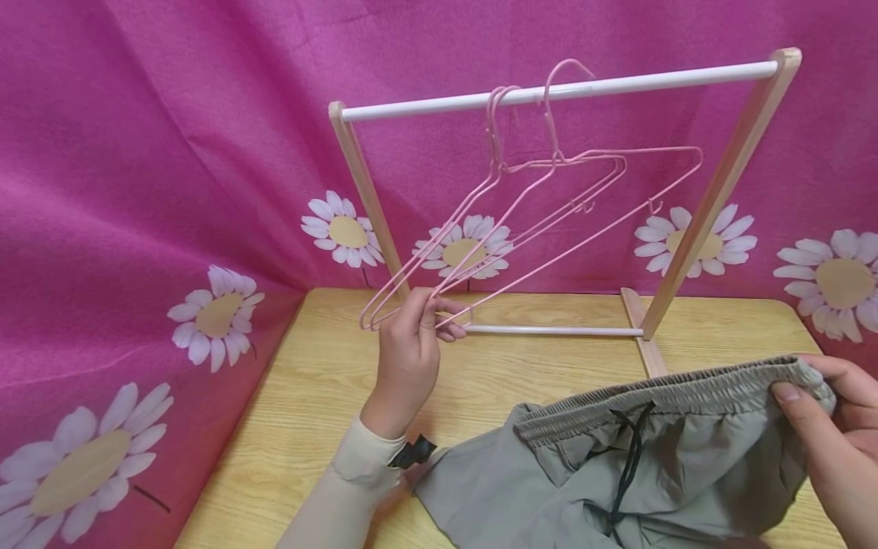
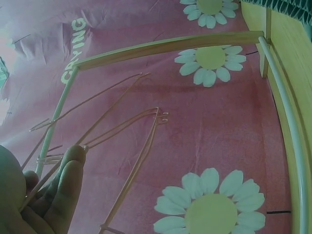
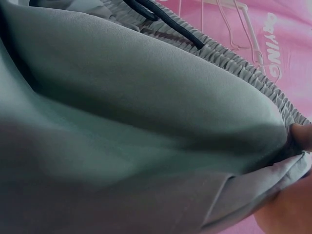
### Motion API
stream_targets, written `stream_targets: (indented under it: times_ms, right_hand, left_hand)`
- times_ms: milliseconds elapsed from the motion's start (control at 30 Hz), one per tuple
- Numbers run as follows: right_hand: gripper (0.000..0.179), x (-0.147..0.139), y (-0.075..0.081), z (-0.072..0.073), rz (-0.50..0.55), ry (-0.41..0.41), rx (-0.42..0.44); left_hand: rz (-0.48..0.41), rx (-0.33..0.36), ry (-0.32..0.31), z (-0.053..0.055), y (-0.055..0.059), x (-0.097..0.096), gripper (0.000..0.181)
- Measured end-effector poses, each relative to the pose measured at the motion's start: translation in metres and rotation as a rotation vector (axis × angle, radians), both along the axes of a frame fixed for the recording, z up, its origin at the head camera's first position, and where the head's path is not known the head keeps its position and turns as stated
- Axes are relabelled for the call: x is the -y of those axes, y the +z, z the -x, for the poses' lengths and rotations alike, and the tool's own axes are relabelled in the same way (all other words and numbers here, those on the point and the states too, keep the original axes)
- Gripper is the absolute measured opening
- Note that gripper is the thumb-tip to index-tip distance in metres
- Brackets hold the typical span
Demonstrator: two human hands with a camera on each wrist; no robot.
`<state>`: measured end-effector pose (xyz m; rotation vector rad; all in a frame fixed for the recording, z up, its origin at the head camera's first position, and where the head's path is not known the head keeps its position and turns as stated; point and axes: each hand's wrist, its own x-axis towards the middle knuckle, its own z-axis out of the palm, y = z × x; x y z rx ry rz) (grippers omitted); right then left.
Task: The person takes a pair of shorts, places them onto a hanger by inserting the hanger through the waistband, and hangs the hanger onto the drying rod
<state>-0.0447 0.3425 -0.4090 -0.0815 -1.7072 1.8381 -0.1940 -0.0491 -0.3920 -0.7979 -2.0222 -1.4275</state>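
My left hand point(image 1: 411, 351) holds one pink wire hanger point(image 1: 658, 149) by its lower left corner; its hook stands up at the white rail point(image 1: 672, 79). Whether that hook bears on the rail, I cannot tell. Other pink hangers point(image 1: 497, 156) hang close beside it on the left. At lower right my right hand point(image 1: 837, 427) pinches the elastic waistband of grey-green shorts point(image 1: 693, 457), thumb on the outside. A black drawstring point(image 1: 627, 473) dangles from the waistband. In the right wrist view, the shorts point(image 3: 146, 97) fill most of the picture and hide much of the hand.
The rail belongs to a rack with wooden side posts point(image 1: 720, 194), standing on a wood-grain table point(image 1: 274, 427). A white lower bar point(image 1: 555, 330) runs near the table. Pink cloth point(image 1: 226, 91) with daisy prints hangs behind and at the left.
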Motion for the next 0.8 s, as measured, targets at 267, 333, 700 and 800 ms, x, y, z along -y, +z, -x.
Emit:
stream_targets:
  times_ms: [267,333,700,800]
  right_hand:
    - [0.030,0.000,-0.001,0.000,0.028,0.006,-0.010]
    - [0.031,0.000,-0.001,0.000,0.027,0.011,-0.016]
    - [0.032,-0.002,-0.001,0.000,0.022,0.012,-0.018]
    - [0.032,-0.002,-0.002,0.000,0.019,0.018,-0.011]
  left_hand:
    - [-0.015,0.014,-0.016,-0.003,-0.004,0.008,0.015]
    - [-0.018,0.024,-0.018,-0.005,-0.006,0.011,0.014]
    - [-0.043,0.110,-0.033,-0.011,-0.019,0.028,0.021]
    - [-0.047,0.107,-0.038,-0.013,-0.024,0.031,0.020]
